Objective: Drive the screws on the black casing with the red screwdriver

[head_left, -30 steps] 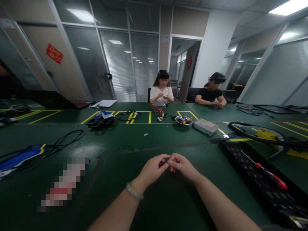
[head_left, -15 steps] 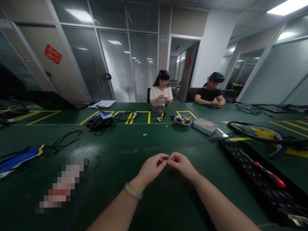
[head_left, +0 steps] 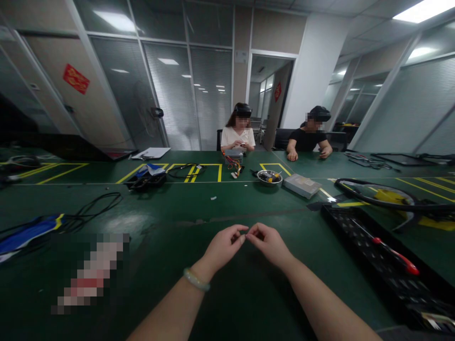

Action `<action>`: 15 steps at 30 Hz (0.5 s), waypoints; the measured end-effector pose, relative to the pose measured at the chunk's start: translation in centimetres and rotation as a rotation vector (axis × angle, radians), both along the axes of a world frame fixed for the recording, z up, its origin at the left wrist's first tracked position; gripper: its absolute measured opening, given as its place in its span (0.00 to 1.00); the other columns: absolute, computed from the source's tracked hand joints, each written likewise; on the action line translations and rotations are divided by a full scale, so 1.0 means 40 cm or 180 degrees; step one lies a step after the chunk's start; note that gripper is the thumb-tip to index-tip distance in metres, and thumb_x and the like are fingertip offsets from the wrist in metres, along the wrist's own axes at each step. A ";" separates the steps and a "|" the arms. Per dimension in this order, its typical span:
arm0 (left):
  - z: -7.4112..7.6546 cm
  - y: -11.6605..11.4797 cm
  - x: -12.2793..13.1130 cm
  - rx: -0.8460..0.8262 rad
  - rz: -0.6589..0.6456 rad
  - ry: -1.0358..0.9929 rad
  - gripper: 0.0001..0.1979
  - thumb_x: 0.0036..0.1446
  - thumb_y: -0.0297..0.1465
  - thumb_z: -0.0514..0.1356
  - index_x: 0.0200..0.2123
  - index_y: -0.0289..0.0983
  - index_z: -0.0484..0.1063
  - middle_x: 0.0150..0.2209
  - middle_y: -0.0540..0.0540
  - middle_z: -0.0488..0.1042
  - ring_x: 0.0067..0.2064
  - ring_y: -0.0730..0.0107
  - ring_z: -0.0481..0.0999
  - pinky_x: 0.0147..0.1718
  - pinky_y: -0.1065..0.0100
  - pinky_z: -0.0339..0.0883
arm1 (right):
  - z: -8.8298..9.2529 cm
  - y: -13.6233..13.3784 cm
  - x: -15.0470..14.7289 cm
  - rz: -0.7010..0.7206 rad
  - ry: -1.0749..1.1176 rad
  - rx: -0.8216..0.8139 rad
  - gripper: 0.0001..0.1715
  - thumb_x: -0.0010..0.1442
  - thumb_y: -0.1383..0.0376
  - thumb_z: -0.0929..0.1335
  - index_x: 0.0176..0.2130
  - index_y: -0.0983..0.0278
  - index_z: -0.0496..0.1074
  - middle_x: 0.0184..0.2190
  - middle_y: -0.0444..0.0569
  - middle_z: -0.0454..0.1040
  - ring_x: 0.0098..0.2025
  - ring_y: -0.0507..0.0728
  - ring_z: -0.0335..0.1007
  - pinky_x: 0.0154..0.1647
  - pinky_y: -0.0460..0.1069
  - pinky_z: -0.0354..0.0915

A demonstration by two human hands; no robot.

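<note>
Just above the green table (head_left: 170, 265), my left hand (head_left: 225, 244) and my right hand (head_left: 268, 244) meet at their fingertips. Both have thumb and index finger brought together in a pinch. Whatever lies between the fingertips, if anything, is too small to make out. A bangle (head_left: 196, 280) circles my left wrist. To the right of my hands lies a black tray (head_left: 377, 270) holding a red-handled screwdriver (head_left: 396, 255).
Beyond my hands stand a metal bowl (head_left: 269, 178) of small parts and a grey box (head_left: 302, 185). Black cables (head_left: 94, 208) and a blue pouch (head_left: 30, 233) lie left; a black wheel rim (head_left: 384, 201) lies right. Two people sit across the table.
My hands hold nearly the same pose, fingertips together. Across the table, the person in black has moved their hands apart, one now resting on the tabletop.
</note>
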State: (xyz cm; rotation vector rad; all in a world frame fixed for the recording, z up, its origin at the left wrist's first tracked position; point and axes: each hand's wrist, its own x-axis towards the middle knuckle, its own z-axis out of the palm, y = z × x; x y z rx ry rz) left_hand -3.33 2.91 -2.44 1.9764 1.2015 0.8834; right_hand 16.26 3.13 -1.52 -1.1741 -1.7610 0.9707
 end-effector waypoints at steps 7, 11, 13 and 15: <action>-0.004 0.009 0.001 -0.0126 0.0041 -0.0176 0.19 0.62 0.36 0.57 0.55 0.42 0.70 0.40 0.47 0.74 0.39 0.68 0.73 0.38 0.67 0.67 | 0.137 -0.089 0.067 -0.1239 -0.0131 0.1103 0.15 0.63 0.57 0.67 0.47 0.61 0.73 0.36 0.48 0.75 0.35 0.54 0.70 0.37 0.49 0.64; 0.001 0.008 -0.003 -0.0233 0.0101 -0.0165 0.19 0.62 0.38 0.56 0.55 0.43 0.71 0.42 0.48 0.75 0.41 0.67 0.73 0.40 0.66 0.67 | 0.185 -0.163 0.190 -0.2251 -0.0114 0.1771 0.16 0.61 0.57 0.69 0.47 0.61 0.74 0.38 0.50 0.76 0.38 0.56 0.72 0.38 0.51 0.66; 0.004 0.007 -0.003 -0.0264 0.0117 -0.0165 0.19 0.63 0.39 0.56 0.55 0.42 0.71 0.41 0.47 0.75 0.40 0.66 0.73 0.40 0.65 0.67 | 0.184 -0.191 0.301 -0.2815 -0.0272 0.1784 0.20 0.60 0.54 0.69 0.48 0.61 0.74 0.40 0.54 0.77 0.38 0.58 0.73 0.37 0.52 0.66; 0.006 0.007 -0.004 -0.0298 0.0118 -0.0169 0.19 0.63 0.39 0.55 0.54 0.41 0.72 0.41 0.47 0.75 0.40 0.66 0.74 0.40 0.65 0.67 | 0.171 -0.212 0.452 -0.3484 -0.0755 0.1603 0.25 0.58 0.51 0.69 0.50 0.61 0.75 0.40 0.59 0.77 0.34 0.60 0.72 0.34 0.55 0.66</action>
